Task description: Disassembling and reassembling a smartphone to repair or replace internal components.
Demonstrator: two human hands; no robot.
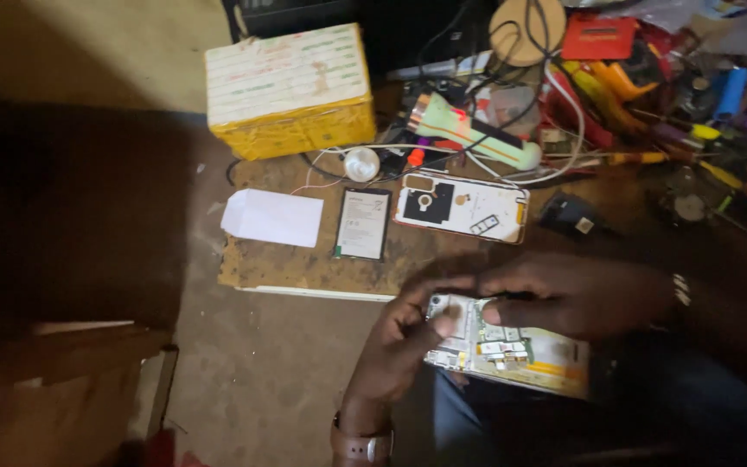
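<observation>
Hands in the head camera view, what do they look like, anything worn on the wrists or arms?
Both hands are bare, no gloves. The left hand has a brown strap with a metal buckle at the wrist. The right hand has a pale metallic band at the wrist. Sleeves can't be made out in the dim light.

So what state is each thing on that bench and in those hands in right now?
Opened phone: back off, circuit boards bare, held by both hands.
Left hand: grips the phone's end.
Right hand: fingers pressed on the phone's top.
Back cover: detached, lying inside up.
Battery: out, flat on the board.
Yellow box: closed.
</observation>
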